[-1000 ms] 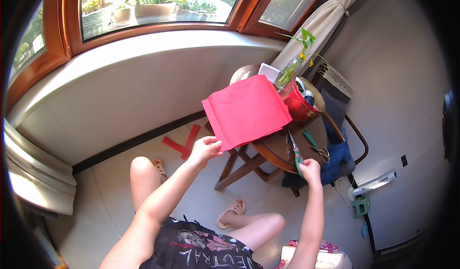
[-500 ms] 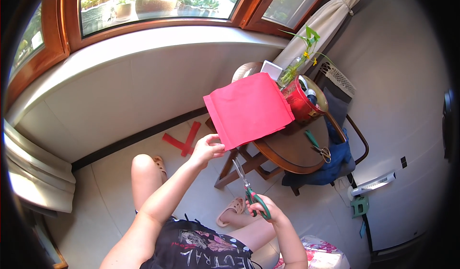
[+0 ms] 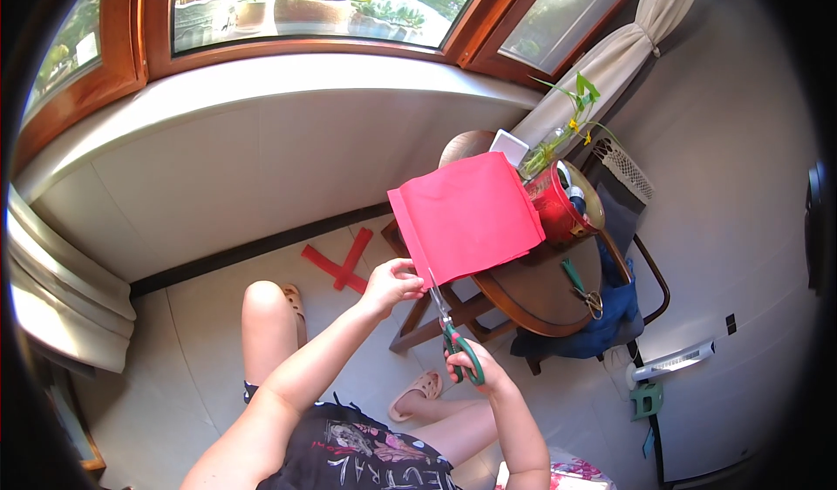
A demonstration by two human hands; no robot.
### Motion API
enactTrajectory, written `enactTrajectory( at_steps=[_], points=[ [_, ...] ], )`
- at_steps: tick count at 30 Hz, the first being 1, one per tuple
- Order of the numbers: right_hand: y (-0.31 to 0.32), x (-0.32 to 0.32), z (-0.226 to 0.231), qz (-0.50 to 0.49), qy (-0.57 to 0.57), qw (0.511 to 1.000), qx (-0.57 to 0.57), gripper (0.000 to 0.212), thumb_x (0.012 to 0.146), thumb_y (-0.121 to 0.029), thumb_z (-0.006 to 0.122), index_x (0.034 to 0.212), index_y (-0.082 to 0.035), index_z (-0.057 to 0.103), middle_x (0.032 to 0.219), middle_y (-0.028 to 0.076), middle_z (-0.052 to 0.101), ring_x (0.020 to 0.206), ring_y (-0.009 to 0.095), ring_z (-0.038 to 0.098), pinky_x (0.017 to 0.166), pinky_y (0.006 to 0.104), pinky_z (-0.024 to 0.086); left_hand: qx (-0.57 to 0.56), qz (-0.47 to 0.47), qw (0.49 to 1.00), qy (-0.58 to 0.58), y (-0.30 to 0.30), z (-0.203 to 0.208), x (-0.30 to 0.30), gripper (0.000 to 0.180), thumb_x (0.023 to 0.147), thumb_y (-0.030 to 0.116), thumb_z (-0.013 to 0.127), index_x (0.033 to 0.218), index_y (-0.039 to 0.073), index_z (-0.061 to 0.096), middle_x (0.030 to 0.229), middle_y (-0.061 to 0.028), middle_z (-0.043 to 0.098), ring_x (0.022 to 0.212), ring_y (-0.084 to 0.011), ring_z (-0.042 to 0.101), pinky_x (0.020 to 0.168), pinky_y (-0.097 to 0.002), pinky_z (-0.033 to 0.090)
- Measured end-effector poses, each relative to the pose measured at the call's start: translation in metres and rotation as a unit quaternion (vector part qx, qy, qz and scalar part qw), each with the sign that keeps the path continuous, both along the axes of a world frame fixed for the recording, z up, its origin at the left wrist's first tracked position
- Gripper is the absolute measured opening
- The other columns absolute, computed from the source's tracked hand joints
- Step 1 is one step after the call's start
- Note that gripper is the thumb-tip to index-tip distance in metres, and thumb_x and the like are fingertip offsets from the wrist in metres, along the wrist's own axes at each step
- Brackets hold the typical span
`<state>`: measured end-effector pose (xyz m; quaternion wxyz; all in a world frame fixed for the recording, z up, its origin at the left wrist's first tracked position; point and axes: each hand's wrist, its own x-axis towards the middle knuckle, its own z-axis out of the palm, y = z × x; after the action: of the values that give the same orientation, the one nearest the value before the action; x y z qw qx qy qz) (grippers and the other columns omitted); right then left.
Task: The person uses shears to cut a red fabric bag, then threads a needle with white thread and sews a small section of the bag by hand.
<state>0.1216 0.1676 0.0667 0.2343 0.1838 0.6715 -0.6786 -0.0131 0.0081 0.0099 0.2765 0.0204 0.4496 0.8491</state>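
Observation:
A folded red sheet [image 3: 471,220], cloth or paper, lies on the round wooden table [image 3: 545,302] and juts past its near left edge. My left hand [image 3: 392,286] pinches the sheet's near left corner between thumb and fingers. In my right hand [image 3: 479,364] are scissors [image 3: 462,350] with green handles, my fingers wrapped round the grips. Their blades point up and away from me, with the tips over the sheet's near edge, just right of my left fingers. Whether the blades have cut into it, I cannot tell.
Crossed red strips [image 3: 350,262] lie on the floor beyond my left forearm. On the table are a red bucket [image 3: 554,200] with things inside, a plant in a glass vase [image 3: 542,152], a white square object [image 3: 509,147] and gold-handled scissors [image 3: 594,305] beside a green tool [image 3: 571,274].
My right hand has moved the scissors up and away from me, so the blades went from below the sheet to its near edge. My left hand keeps its pinch on the corner.

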Motion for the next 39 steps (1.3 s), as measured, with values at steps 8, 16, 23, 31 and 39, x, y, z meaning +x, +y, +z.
enactTrajectory(
  at_steps=[8,16,23,31,39],
  points=[
    [0.005,-0.006,-0.005,-0.004,-0.002,0.999,-0.031,0.022,0.067,-0.011,0.053,0.082,0.002,0.045,0.06,0.008,0.048,0.048,0.014,0.047,0.045,0.0241,0.04,0.008,0.003,1.0,0.005,0.001,0.0,-0.002,0.034,0.068,0.001,0.062,0.099,-0.002,0.048,0.076,-0.0102,0.059,0.068,-0.0156,0.059,0.063,-0.0268,0.05],
    [0.003,-0.007,-0.002,-0.002,-0.003,1.0,-0.01,0.023,0.067,-0.013,0.054,0.082,0.002,0.045,0.06,0.007,0.048,0.046,0.014,0.046,0.043,0.0232,0.038,-0.017,-0.006,1.0,0.011,-0.002,0.004,-0.002,0.034,0.068,0.001,0.062,0.099,-0.003,0.048,0.075,-0.0106,0.059,0.068,-0.0157,0.059,0.063,-0.027,0.051],
    [0.006,-0.009,-0.008,0.018,0.016,1.0,-0.011,0.024,0.069,-0.022,0.057,0.077,-0.004,0.044,0.058,0.004,0.047,0.045,0.01,0.046,0.042,0.0206,0.039,-0.015,-0.008,1.0,0.012,-0.001,0.0,-0.005,0.032,0.069,-0.001,0.06,0.098,-0.004,0.047,0.074,-0.0113,0.058,0.068,-0.0174,0.059,0.063,-0.027,0.05],
    [0.011,-0.011,-0.012,0.018,-0.002,1.0,-0.02,0.02,0.07,-0.02,0.055,0.078,-0.003,0.046,0.06,0.003,0.048,0.046,0.009,0.047,0.043,0.0199,0.038,-0.022,-0.004,0.999,0.025,0.0,0.002,-0.005,0.038,0.068,0.003,0.062,0.103,-0.003,0.046,0.074,-0.0102,0.059,0.065,-0.0165,0.059,0.055,-0.0237,0.048],
    [0.008,-0.013,-0.01,0.007,-0.016,0.999,-0.049,0.024,0.07,-0.019,0.058,0.083,-0.004,0.045,0.067,0.003,0.05,0.053,0.008,0.049,0.045,0.0207,0.043,-0.031,-0.005,0.999,0.02,-0.001,0.004,-0.005,0.037,0.068,0.004,0.061,0.102,-0.002,0.046,0.077,-0.0108,0.058,0.066,-0.0168,0.059,0.058,-0.0244,0.049]
  ],
)
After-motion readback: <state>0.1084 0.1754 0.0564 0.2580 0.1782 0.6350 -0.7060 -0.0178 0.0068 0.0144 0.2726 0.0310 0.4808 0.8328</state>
